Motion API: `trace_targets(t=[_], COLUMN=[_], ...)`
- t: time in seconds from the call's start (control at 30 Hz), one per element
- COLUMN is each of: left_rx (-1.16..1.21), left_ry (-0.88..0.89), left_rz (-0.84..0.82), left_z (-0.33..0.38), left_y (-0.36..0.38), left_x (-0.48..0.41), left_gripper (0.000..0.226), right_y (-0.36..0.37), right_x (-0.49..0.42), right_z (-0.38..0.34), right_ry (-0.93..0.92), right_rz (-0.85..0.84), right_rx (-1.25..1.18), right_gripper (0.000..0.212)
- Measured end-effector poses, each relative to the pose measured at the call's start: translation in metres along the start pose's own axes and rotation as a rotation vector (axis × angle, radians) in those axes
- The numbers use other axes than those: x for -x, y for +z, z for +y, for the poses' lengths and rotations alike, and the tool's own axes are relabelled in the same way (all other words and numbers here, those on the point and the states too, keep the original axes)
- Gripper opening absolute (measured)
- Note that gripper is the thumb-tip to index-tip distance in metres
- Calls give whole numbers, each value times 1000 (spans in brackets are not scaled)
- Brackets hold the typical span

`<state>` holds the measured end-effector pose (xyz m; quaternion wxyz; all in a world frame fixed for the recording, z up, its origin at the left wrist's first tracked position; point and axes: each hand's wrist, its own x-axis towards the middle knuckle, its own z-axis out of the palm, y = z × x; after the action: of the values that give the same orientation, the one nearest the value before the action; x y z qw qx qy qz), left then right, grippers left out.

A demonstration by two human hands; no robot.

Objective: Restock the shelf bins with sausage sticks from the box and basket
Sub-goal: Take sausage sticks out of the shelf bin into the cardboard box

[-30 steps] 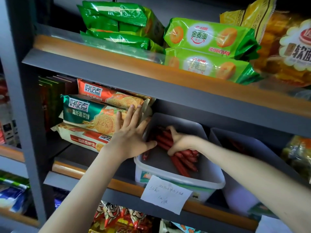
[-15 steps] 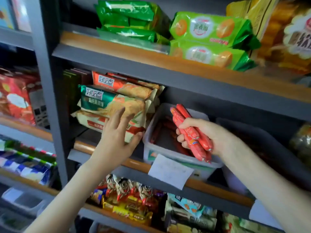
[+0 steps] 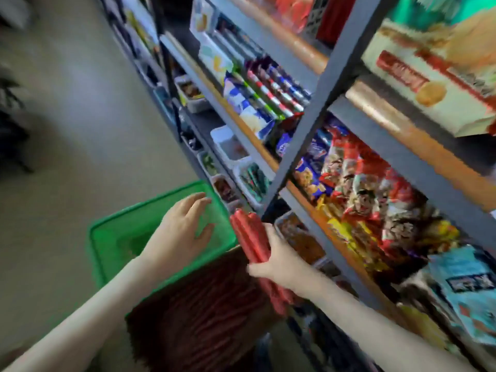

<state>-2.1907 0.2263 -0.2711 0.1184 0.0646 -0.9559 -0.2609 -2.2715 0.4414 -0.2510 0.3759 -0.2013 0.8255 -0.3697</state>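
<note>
I am holding a bundle of sticks (image 3: 248, 234) in my right grip (image 3: 281, 257), with fingers and thumb curling round its middle, so the grip is clamped on it and red ends are poking out above and below. The bundle is hanging tilted in the air, just beside the right rim of the green basket (image 3: 112, 224) and close in front of the lower shelf bins. My left grip (image 3: 182, 229) is hovering over the inside of the basket with fingers apart and relaxed, carrying nothing. I cannot tell whether it is touching the basket. A dark red pile (image 3: 204, 312) of more sticks is lying under both my wrists, against the basket's near side, too blurred for me to make out what is holding it. The basket is sitting on the floor (image 3: 67, 130). A brown-filled bin (image 3: 298, 234) is sitting just to the right of my right grip, and a white bin (image 3: 228, 146) is sitting farther along the same rack. A grey post (image 3: 316, 108) is crossing the view above, and bright red snack packets (image 3: 357, 200) are crowding the shelf behind it.
</note>
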Motion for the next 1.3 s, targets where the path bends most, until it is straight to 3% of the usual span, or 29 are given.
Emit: trace_targets(t=[0.03,0.13,0.27,0.4,0.5,0.67,0.97,1.13,1.3], left_rx=[-14,-86,-142,-251,-288,-252,1,111,112], left_ry=[-44,-184,-291,-364,-381,-207,450,760,810], left_rz=[-37,-111,-224,-352,-398,-273,92,166,177], left_z=[-14,-66,-104,-115,-102,-47,159,263,327], left_y=[8,44,88,111,107,67,-31,-50,-46], left_x=[14,68,120,140,130,58,-105,-137,-178], left_gripper=[51,49,50,57,72,76,57,51,57], right_y=[14,73,128,162,156,72,-126,-194,-246], right_x=[-19,-75,-114,-128,-123,-66,124,218,259], right_z=[20,95,171,193,165,61,-70,-68,-44], right_ry=[15,34,-137,-139,-223,-386,-581,-498,-239], right_rz=[6,-208,-490,-453,-325,-77,731,1024,1159], right_rx=[64,353,774,967,964,713,728,700,647], right_gripper=[81,81,70,79,74,59,39,34,46])
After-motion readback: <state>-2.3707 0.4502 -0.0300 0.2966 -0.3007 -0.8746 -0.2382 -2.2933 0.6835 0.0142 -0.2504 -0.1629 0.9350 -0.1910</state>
